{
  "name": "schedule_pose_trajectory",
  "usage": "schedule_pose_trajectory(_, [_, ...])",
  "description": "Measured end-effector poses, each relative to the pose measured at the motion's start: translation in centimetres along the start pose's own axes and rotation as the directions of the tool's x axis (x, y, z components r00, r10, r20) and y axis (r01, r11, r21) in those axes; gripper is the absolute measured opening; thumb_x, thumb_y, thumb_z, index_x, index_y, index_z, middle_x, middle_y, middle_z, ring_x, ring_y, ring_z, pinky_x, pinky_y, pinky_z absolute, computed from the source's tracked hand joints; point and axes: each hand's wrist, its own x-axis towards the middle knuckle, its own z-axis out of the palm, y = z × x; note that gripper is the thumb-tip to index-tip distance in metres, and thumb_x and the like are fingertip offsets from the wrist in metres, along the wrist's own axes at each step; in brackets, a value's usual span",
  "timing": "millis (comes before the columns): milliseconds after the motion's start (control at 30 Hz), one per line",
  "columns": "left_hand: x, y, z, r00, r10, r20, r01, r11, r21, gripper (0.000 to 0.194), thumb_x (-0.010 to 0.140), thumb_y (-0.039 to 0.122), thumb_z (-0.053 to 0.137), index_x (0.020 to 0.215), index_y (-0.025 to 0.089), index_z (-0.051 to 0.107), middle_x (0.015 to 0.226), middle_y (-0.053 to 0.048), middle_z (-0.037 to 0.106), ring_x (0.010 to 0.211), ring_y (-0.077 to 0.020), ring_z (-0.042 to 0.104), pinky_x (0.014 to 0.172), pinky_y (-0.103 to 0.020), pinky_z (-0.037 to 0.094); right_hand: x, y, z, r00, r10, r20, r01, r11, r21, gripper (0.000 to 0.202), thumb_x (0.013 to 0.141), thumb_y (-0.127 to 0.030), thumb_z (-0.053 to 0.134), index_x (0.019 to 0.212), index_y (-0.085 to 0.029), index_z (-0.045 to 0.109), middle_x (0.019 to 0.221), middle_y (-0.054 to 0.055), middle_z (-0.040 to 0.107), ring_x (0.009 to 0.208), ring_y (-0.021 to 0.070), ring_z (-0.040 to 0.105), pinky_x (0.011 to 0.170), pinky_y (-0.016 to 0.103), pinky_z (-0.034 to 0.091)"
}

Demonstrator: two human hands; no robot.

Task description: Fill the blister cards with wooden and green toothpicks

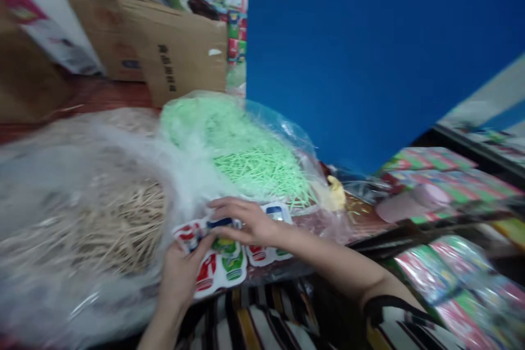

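Blue panel (pixel 361 49) behind, bags (pixel 192 153) crowding card (pixel 232 265), left fingers (pixel 200 250) clamped on its edge, right fingers (pixel 233 210) apart

Left hand (pixel 181 267) just beside right hand (pixel 255 224)

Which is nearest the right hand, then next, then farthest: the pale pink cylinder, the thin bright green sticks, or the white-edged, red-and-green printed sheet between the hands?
In the head view, from the right hand:
1. White-edged, red-and-green printed sheet: right at the fingertips.
2. Thin bright green sticks: in a heap just beyond the hand.
3. Pale pink cylinder: far off to the right.
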Motion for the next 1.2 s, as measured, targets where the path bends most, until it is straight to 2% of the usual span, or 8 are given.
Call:
schedule_pose_trajectory(100, [0.1, -0.3, -0.1, 0.999, 0.003, 0.049, -0.001, 1.0, -0.03, 0.034, 0.061, 0.032, 0.078, 0.086, 0.012, 0.065, 0.076, -0.004, 0.073, 0.07, -0.0212, 0.068, 0.065, -0.028, 0.054, 0.0, 0.0, -0.2, 0.998, 0.016, 0.061, -0.018, 0.999, 0.03, 0.02, 0.086, -0.03, 0.057, 0.103, -0.02, 0.06, 0.111, 0.01, 0.065, 0.104, 0.0204, 0.06, 0.09, 0.039, 0.048])
schedule_pose_trajectory(200, [0.4, -0.5, -0.3, 0.999, -0.026, 0.046, 0.031, 0.992, -0.121, 0.033, 0.065, 0.034, 0.075, 0.087, 0.012, 0.066, 0.079, -0.006, 0.073, 0.072, -0.0215, 0.068, 0.067, -0.03, 0.054, 0.1, 0.5, 0.2, 0.983, 0.17, 0.068, -0.18, 0.965, 0.193, 0.035, 0.079, -0.029, 0.066, 0.112, -0.022, 0.058, 0.112, 0.009, 0.064, 0.104, 0.0207, 0.06, 0.09, 0.038, 0.048])
schedule_pose_trajectory(300, [0.3, -0.4, -0.3, 0.998, -0.043, 0.037, 0.051, 0.971, -0.232, 0.035, 0.064, 0.035, 0.076, 0.088, 0.012, 0.066, 0.08, -0.007, 0.073, 0.075, -0.0227, 0.069, 0.07, -0.032, 0.055, -0.2, 1.0, 1.6, 0.898, 0.436, 0.064, -0.428, 0.829, 0.359, 0.058, 0.067, -0.032, 0.077, 0.118, -0.021, 0.054, 0.104, 0.006, 0.066, 0.093, 0.0214, 0.064, 0.08, 0.035, 0.053])
schedule_pose_trajectory(433, [-0.2, 0.2, -0.6, 0.996, -0.045, 0.071, 0.064, 0.951, -0.302, 0.037, 0.062, 0.036, 0.078, 0.087, 0.012, 0.066, 0.077, -0.006, 0.073, 0.071, -0.0222, 0.069, 0.07, -0.034, 0.055, -0.7, 1.4, 2.9, 0.772, 0.61, 0.18, -0.598, 0.599, 0.533, 0.028, 0.068, -0.037, 0.074, 0.086, -0.016, 0.066, 0.08, 0.003, 0.071, 0.074, 0.0203, 0.068, 0.068, 0.033, 0.055])
schedule_pose_trajectory(633, [-0.4, 0.7, -0.8, 0.994, -0.07, 0.09, 0.093, 0.954, -0.285, 0.039, 0.061, 0.037, 0.078, 0.089, 0.012, 0.068, 0.078, -0.006, 0.074, 0.069, -0.0207, 0.069, 0.068, -0.033, 0.055, -1.0, 1.5, 2.4, 0.704, 0.696, 0.141, -0.581, 0.452, 0.677, 0.031, 0.057, -0.032, 0.081, 0.08, -0.015, 0.069, 0.071, 0.002, 0.072, 0.064, 0.0178, 0.068, 0.064, 0.032, 0.057])
schedule_pose_trajectory(833, [-0.6, 0.0, -0.6, 0.999, -0.043, 0.023, 0.047, 0.98, -0.194, 0.03, 0.059, 0.03, 0.079, 0.081, 0.012, 0.07, 0.074, -0.006, 0.074, 0.063, -0.0204, 0.068, 0.062, -0.031, 0.055, -1.9, 1.2, 1.9, 0.701, 0.681, 0.212, -0.58, 0.372, 0.725, 0.03, 0.058, -0.028, 0.081, 0.083, -0.016, 0.068, 0.074, 0.002, 0.073, 0.064, 0.0173, 0.068, 0.066, 0.032, 0.058])
schedule_pose_trajectory(1000, [-1.6, -0.6, 0.6, 0.995, -0.049, 0.089, 0.06, 0.991, -0.123, 0.03, 0.059, 0.029, 0.079, 0.083, 0.014, 0.071, 0.08, -0.006, 0.074, 0.069, -0.0214, 0.068, 0.065, -0.031, 0.055, -3.8, 0.1, 0.4, 0.691, 0.711, 0.132, -0.545, 0.393, 0.74, 0.044, 0.058, -0.019, 0.081, 0.096, -0.02, 0.059, 0.075, -0.001, 0.072, 0.066, 0.0167, 0.069, 0.063, 0.03, 0.058])
schedule_pose_trajectory(1200, [-2.1, -1.6, 3.4, 0.968, -0.082, 0.238, 0.1, 0.993, -0.065, 0.028, 0.066, 0.033, 0.074, 0.083, 0.012, 0.071, 0.078, -0.006, 0.073, 0.069, -0.0206, 0.066, 0.066, -0.031, 0.052, -7.2, -1.1, -1.1, 0.589, 0.808, 0.016, -0.585, 0.413, 0.698, 0.07, 0.059, -0.022, 0.08, 0.12, -0.023, 0.045, 0.075, 0.001, 0.072, 0.067, 0.0181, 0.069, 0.062, 0.03, 0.058])
